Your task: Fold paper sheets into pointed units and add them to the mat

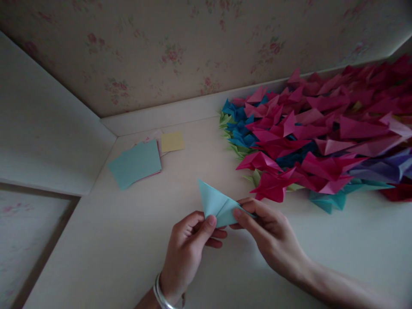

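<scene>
Between my two hands a light-blue sheet of origami paper [214, 199] is held up over the white table, folded into a triangle with a crease line across it. My left hand [193, 240] pinches its lower left edge, thumb on top and fingers beneath. At the right corner my right hand [267, 231] grips it between thumb and fingers, hiding part of that corner. A stack of light-blue paper sheets [138, 163] lies beyond my left hand. Right of the stack is a small yellow paper square [172, 141].
A large heap of folded paper pieces [322, 133], mostly pink with some blue, green, purple and teal, covers the back right of the white table [106, 253]. Flower-patterned wallpaper [174, 56] rises behind. A white panel [48, 116] stands at the left.
</scene>
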`<state>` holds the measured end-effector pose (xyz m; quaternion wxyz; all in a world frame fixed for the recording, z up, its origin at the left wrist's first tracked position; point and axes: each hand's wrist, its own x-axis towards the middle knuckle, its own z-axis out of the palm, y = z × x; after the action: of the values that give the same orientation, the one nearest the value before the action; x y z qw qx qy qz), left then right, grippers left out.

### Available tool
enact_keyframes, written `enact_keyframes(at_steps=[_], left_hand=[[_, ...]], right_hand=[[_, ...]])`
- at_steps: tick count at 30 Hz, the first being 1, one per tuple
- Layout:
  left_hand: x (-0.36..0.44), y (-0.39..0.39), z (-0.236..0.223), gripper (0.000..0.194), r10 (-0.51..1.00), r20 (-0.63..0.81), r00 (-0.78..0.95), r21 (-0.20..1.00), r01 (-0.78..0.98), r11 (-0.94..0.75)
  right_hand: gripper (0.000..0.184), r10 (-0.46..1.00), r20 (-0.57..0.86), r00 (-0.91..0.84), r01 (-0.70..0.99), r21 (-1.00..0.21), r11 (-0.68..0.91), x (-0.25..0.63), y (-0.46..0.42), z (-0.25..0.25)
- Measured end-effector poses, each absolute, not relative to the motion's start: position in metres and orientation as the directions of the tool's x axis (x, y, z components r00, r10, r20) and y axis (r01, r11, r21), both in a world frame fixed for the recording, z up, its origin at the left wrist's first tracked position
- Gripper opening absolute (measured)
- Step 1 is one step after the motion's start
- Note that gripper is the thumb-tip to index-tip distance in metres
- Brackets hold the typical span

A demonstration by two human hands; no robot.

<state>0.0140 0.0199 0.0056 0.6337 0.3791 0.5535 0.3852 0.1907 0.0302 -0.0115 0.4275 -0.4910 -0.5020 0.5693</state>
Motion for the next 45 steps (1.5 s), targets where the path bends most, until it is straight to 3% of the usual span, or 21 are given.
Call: enact_keyframes(at_steps=[14, 20, 24, 31, 37, 45], left_hand=[[0.014, 0.014, 0.004, 0.030, 0.930, -0.354, 0.102, 0.935, 0.033, 0.353], [0.012, 0.015, 0.005, 0.028, 0.949, -0.310, 0.060, 0.945, 0.132, 0.301], [0.012, 0.015, 0.005, 0.027, 0.947, -0.310, 0.087, 0.944, 0.147, 0.295], [0.013, 0.016, 0.002, 0.030, 0.941, -0.322, 0.105, 0.939, 0.158, 0.304], [0.005, 0.022, 0.001, 0.030, 0.962, -0.271, -0.031, 0.937, 0.219, 0.271], [0.003, 0.028, -0.003, 0.029, 0.957, -0.260, -0.127, 0.950, 0.144, 0.277]], right_hand=[[0.032, 0.985, -0.156, -0.077, -0.021, -0.987, -0.158, 0.187, 0.027, -0.014], [0.025, 0.982, -0.150, -0.115, -0.152, -0.974, -0.166, 0.186, 0.031, -0.015], [0.036, 0.957, -0.190, -0.219, -0.032, -0.979, -0.202, 0.187, 0.034, -0.012], [0.026, 0.917, -0.270, -0.295, 0.074, -0.963, -0.260, 0.192, 0.041, -0.007], [0.030, 0.893, -0.354, -0.277, -0.037, -0.925, -0.378, 0.195, 0.046, -0.014], [0.032, 0.896, -0.282, -0.342, -0.103, -0.937, -0.334, 0.200, 0.039, -0.008]])
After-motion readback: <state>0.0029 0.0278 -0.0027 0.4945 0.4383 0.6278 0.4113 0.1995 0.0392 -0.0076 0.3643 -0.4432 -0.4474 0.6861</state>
